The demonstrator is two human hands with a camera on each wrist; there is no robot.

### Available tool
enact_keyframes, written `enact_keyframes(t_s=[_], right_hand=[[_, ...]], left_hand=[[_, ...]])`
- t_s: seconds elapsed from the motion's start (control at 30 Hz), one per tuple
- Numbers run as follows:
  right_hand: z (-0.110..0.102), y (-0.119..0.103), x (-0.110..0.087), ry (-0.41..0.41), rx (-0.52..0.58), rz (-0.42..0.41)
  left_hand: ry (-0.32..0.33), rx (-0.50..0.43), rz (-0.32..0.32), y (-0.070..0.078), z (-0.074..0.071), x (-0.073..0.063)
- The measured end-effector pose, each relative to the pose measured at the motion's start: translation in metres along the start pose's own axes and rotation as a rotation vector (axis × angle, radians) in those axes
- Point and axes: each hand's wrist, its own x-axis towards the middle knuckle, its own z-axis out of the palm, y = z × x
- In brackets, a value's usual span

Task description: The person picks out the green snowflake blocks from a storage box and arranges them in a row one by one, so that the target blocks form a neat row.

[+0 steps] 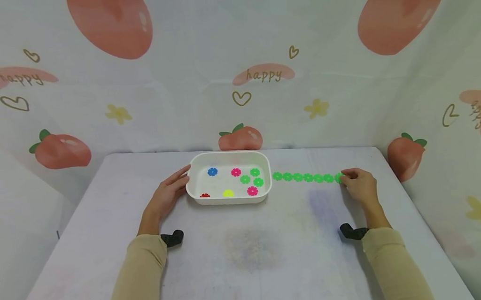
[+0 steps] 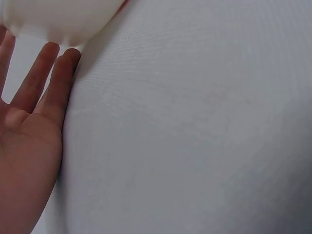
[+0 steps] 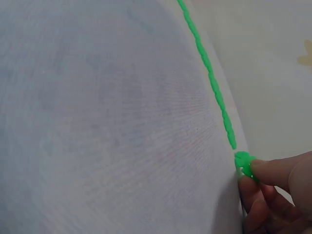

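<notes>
My left hand [image 1: 164,197] lies at the left end of a white plastic tray [image 1: 231,200], its straight fingers touching the tray's outer wall. In the left wrist view, the fingertips [image 2: 50,48] meet the white wall close over the tabletop. At the right, my right hand [image 1: 362,188] pinches a green snowflake disc [image 3: 243,162] between thumb and fingers. That disc stands tilted at the right end of a straight row of several flat green snowflake discs [image 1: 308,177], which runs from beside the tray toward this hand.
Inside the tray are a blue disc [image 1: 212,171], a yellow disc [image 1: 228,194], a red disc [image 1: 204,195], two pink discs [image 1: 235,172] and three green discs [image 1: 245,179]. A printed cloth [image 1: 203,110] hangs behind the white table [image 1: 251,281].
</notes>
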Motion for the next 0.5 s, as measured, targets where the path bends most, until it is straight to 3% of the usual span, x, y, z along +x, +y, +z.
enact_keyframes(t_s=[0.2,0.5], right_hand=[[0.002,0.002,0.004,-0.007,-0.050,-0.050],[0.001,0.000,0.006,-0.036,-0.139,-0.108]], left_hand=[[0.000,0.017,-0.004,0.002,0.001,0.000],[-0.010,0.000,-0.028,0.018,0.008,-0.013]])
